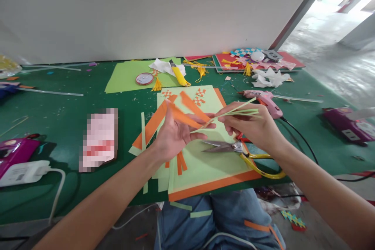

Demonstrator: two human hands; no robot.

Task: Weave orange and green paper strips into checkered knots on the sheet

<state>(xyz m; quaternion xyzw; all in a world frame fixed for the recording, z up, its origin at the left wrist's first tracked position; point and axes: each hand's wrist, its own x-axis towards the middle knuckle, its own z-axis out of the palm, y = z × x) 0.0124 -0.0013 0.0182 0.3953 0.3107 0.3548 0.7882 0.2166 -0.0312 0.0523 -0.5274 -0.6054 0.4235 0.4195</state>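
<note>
Orange paper strips [185, 116] lie across my left hand [172, 137], held between its thumb and fingers and blurred by motion. In my right hand [250, 123], a bundle of thin pale green paper strips [243, 112] is pinched, its ends fanning out to the right. The two hands are close together, and the strips meet between them. Underneath are pale green and orange paper sheets [202, 172]. Scissors with yellow handles [236, 147] lie below my right hand, blades parted. Small woven orange and white pieces [199, 100] rest at the sheets' top.
A pink glue gun [268, 101] with a cord lies at right. At left are a blurred pink phone-like object [99, 140] and a white plug [26, 172]. Toward the wall lie a yellow cutter [179, 75], a tape roll [144, 79], tassels and crumpled tissue [271, 77].
</note>
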